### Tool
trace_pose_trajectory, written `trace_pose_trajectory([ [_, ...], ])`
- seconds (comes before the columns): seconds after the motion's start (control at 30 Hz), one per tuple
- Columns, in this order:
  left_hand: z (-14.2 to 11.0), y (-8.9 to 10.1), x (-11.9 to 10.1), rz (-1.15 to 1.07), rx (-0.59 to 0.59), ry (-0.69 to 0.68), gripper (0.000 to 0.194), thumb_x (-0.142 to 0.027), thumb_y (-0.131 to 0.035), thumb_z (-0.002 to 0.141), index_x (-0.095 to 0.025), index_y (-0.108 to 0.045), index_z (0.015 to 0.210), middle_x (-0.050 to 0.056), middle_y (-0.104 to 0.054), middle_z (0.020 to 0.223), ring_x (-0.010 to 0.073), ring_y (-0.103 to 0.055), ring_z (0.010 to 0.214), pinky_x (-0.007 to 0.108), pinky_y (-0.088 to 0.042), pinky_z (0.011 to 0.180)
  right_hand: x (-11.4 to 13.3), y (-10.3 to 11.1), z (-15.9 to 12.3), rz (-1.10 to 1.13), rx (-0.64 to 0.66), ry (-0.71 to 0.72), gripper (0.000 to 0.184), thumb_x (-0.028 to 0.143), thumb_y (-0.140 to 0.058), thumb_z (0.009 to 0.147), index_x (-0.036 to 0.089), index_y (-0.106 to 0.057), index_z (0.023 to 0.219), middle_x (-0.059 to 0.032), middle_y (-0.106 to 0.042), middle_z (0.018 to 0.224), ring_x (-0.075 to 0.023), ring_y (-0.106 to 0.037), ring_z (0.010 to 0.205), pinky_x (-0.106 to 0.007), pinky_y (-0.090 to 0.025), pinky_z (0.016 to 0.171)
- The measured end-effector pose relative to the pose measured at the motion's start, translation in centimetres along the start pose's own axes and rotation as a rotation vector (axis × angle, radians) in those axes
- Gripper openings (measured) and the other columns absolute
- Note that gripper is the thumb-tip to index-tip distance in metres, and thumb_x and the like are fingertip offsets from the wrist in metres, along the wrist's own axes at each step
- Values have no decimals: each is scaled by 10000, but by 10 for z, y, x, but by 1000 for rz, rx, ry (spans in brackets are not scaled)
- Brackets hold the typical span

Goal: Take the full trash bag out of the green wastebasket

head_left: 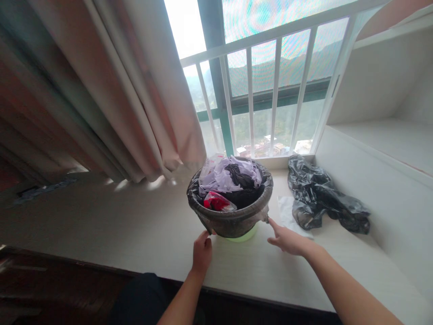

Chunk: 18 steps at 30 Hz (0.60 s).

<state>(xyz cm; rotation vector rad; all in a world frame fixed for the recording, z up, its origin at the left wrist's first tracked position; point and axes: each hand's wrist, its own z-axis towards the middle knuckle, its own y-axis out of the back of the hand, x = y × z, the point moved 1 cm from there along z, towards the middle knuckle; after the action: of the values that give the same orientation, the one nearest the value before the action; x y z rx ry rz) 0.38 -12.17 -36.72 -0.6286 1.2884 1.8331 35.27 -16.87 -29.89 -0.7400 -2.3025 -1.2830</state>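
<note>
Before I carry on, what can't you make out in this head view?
All in the head view:
Lower contents of the bin: hidden under paper scraps.
Left hand: fingertips partly hidden by the liner.
Inside of the crumpled black bag: hidden by its folds.
Far-left item by the curtain: blurred.

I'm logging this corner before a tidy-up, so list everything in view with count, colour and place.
Bin: one, green base, on ledge
Liner: one, black, over bin's rim
Paper scraps: many, pale lilac, in bin
Crumpled material: black, among scraps
Packet: one, red and clear, bin's front
Loose plastic: black, count unclear, right
Sheet: one, white, beside loose plastic
Ledge: one, off-white, below bin
Curtain: pinkish-grey, count unclear, left
Unclear item: dark, far left
Railing: one, white, before window
Window: one, dark-framed, behind
Shelving: white, right
Unclear shape: one, pinkish, upper right
Clothing: dark, bottom
Left hand: one, bare, at liner
Right hand: one, bare, at liner
</note>
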Motion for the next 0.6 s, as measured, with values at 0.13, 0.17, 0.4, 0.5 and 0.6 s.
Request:
trace_pose_trajectory([
  [0.13, 0, 0, 1, 6, 4, -13, 389, -136, -430, 820, -203, -797, 931, 55, -821, 910, 261, -782, 894, 352, -594, 875, -4, -2, 3, 6, -2, 4, 908, 335, -557, 989, 107, -122, 1753, -121, -812, 994, -263, -742, 888, -370, -514, 902],
  [0.17, 0, 0, 1, 8, 4, -15, 394, -134, -428, 820, -204, -799, 933, 55, -825, 920, 262, -785, 903, 352, -594, 876, -4, -2, 4, 9, -5, 5, 908, 336, -558, 988, 105, -126, 1752, -118, -810, 981, -265, -742, 891, -370, -516, 899],
  [0.4, 0, 0, 0, 18, -1, -25, 415, -116, -416, 816, -201, -803, 942, 54, -808, 871, 272, -793, 918, 373, -609, 903, -8, -4, 5, 14, -11, 21, 904, 331, -564, 987, 98, -138, 1750, -122, -799, 999, -252, -744, 861, -354, -520, 846],
  [0.5, -1, 0, -1, 23, -4, -28, 417, -116, -413, 821, -202, -803, 942, 46, -785, 819, 272, -794, 908, 367, -612, 888, -7, -4, 5, 15, -13, 17, 902, 332, -566, 989, 111, -140, 1752, -131, -799, 1046, -241, -749, 844, -345, -521, 838],
  [0.6, -1, 0, 0, 29, -6, -28, 411, -118, -410, 825, -205, -798, 930, 52, -812, 879, 267, -795, 902, 359, -610, 876, -5, -4, 4, 15, -12, 12, 898, 336, -567, 991, 121, -143, 1752, -137, -802, 1062, -240, -750, 837, -345, -525, 836],
])
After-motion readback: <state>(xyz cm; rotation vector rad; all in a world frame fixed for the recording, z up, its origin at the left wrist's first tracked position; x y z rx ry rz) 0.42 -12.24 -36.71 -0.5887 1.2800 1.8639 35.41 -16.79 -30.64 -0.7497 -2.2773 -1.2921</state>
